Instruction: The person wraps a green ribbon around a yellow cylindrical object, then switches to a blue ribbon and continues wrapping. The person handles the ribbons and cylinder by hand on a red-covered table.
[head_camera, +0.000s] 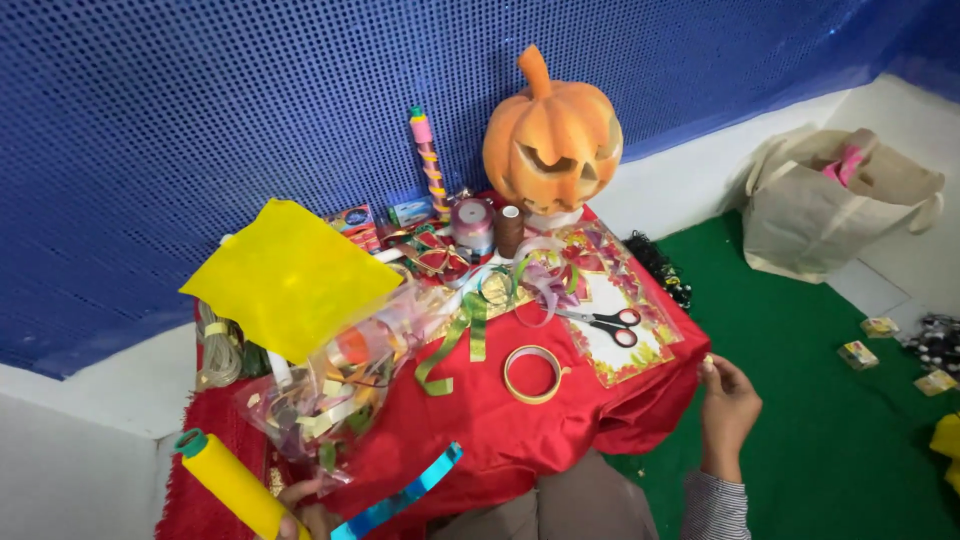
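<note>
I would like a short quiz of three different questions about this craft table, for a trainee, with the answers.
1. True or false: the scissors lie with black handles on the patterned paper.
2. Which thing is the left hand holding? A) a green bottle B) a yellow roll C) a white cup
3. Fill the gap: the pumpkin stands at the ____ edge of the red cloth, near the blue wall.

Key
1. True.
2. B: the yellow roll, beside a shiny blue ribbon strip.
3. Far. The right hand is at the cloth's right edge.
</note>
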